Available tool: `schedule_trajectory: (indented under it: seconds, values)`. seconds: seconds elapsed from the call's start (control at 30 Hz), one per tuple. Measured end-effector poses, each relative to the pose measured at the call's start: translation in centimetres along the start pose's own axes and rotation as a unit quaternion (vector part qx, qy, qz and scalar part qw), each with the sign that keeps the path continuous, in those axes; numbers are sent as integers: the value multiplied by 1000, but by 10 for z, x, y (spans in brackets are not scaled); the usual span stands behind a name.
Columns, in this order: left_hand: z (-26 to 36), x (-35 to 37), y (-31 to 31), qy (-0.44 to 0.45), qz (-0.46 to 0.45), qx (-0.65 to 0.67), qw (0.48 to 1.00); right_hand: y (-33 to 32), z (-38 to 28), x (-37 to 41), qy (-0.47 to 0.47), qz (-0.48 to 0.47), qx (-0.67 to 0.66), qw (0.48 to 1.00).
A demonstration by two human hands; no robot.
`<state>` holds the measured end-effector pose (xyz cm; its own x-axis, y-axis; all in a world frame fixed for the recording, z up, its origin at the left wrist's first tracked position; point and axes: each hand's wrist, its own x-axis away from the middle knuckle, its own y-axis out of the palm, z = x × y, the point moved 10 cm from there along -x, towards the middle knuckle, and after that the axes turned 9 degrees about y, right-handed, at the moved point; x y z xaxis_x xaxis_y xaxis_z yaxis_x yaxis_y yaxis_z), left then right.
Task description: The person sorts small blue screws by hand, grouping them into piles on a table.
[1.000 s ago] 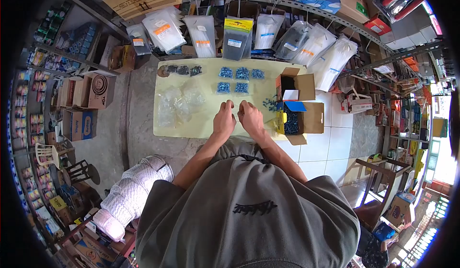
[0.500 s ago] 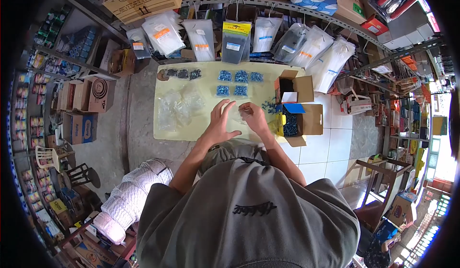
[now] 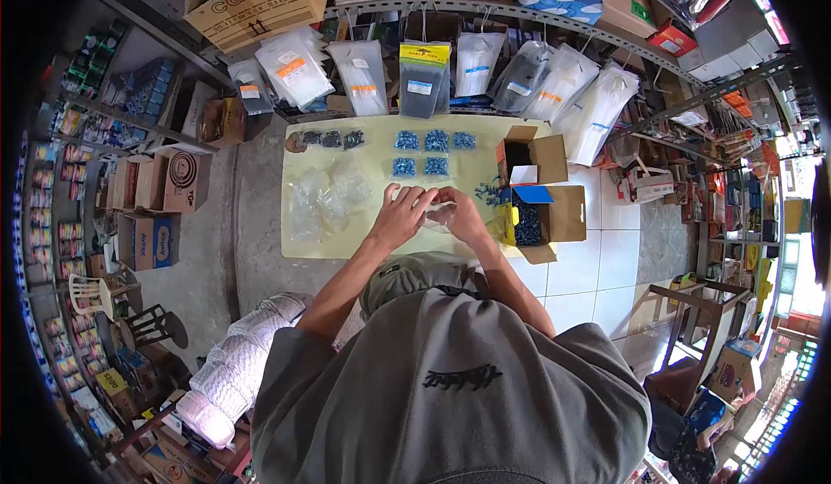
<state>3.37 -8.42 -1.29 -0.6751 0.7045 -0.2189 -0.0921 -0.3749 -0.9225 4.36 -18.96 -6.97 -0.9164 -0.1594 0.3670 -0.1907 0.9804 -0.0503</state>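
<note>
My left hand point(image 3: 403, 215) and my right hand point(image 3: 460, 216) meet over the near edge of the pale yellow table point(image 3: 363, 246), fingertips close together. A small clear plastic bag point(image 3: 439, 226) shows between them, pinched by both hands; its contents are hard to make out. Beyond my hands lie several filled bags of small blue parts point(image 3: 435, 141) in two rows. Loose blue parts point(image 3: 489, 194) are scattered to the right of my right hand. An open box point(image 3: 525, 224) beside them is full of similar blue pieces. Clear plastic bags point(image 3: 325, 194) lie in a pile on the left.
Another open carton point(image 3: 547, 159) with dark contents stands behind the blue-filled one. Small bags of dark parts point(image 3: 331, 139) lie at the table's far left. Packs of cable ties point(image 3: 424, 81) hang from the shelf behind. A wrapped rope bundle point(image 3: 238, 363) stands at lower left.
My left hand has moved right and closed its fingers, coming up against my right hand at the plastic bag. The view has shifted slightly.
</note>
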Motion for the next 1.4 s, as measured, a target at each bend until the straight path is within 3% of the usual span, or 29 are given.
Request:
schedule_trajectory:
  seconds: [0.17,0.23,0.37,0.43,0.67,0.83,0.97,1.07,1.27,1.4]
  values:
    - [-6,2,-4,-20,19,-30,999,-8,3,-1,-12,52,29,998]
    - [-12,5,-11,-59,51,-65,995,-12,-4,3,6,77,119,990]
    - [-18,10,-11,-78,64,-80,992,-13,-14,4,-10,83,99,992]
    - [-19,12,-12,-76,57,-93,991,-9,-9,6,88,38,73,993]
    - [-27,22,-18,-89,54,-106,989,-1,1,8,83,-60,-37,994]
    - [-19,17,-29,-111,58,-39,991,8,3,11,114,-89,-85,986]
    - [9,7,-30,-65,100,40,992,21,12,15,146,-96,-136,975]
    - [25,0,-30,-16,84,24,996,19,15,16,128,-64,-129,981]
    - [16,7,-11,-37,85,99,991,15,8,25,144,-100,-40,984]
    - [7,11,-8,-58,117,150,980,-4,6,34,135,-46,-46,989]
